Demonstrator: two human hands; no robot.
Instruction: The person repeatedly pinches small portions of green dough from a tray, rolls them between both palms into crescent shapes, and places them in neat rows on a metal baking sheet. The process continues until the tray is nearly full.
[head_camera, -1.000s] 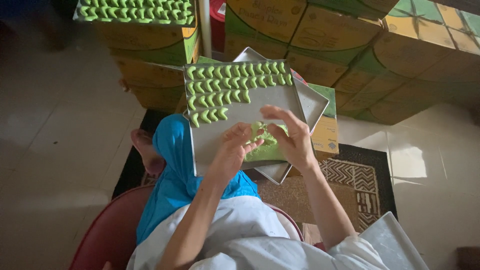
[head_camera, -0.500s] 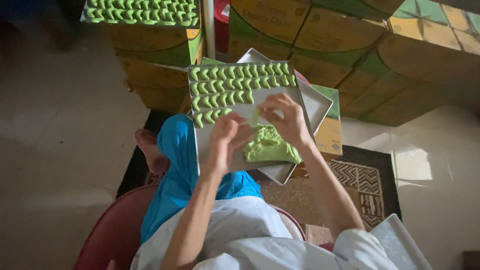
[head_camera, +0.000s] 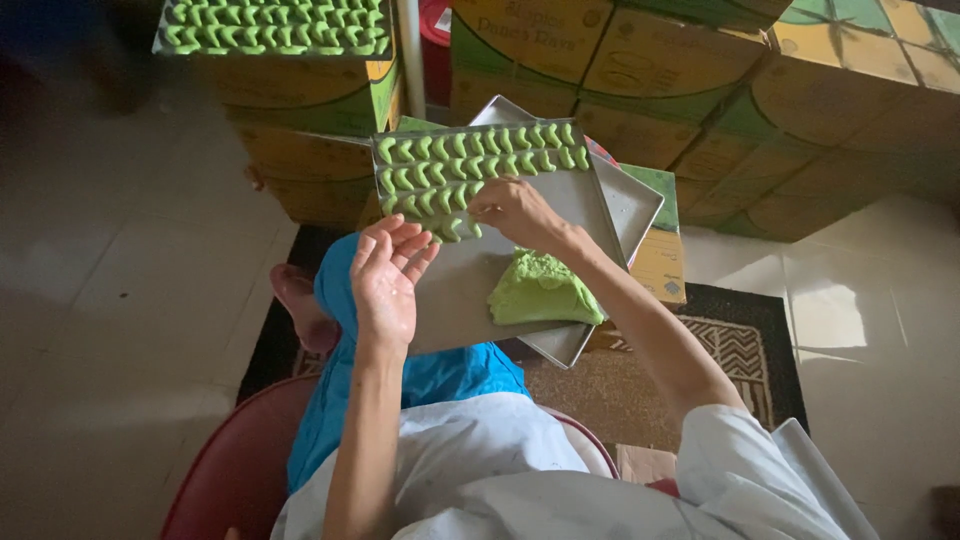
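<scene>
Metal tray (head_camera: 470, 290) rests on the lap, and green curved dough pieces (head_camera: 470, 165) fill its far end in rows. Right hand (head_camera: 515, 210) pinches one piece at the last row's edge. Left hand (head_camera: 385, 280) is open, palm up, over the tray's bare left edge. Dough lump (head_camera: 540, 290) sits at the near right corner. Stacked yellow-green cartons (head_camera: 620, 70) crowd the far side, with another filled tray (head_camera: 275, 25) on top of them.

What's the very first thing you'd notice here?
The rows of small green curved dough pieces filling the far half of the metal tray on the person's lap catch the eye first. The right hand touches the nearest row, while the left hand hovers open over the tray's left edge. A lump of green dough sits on the tray's near right corner.
</scene>
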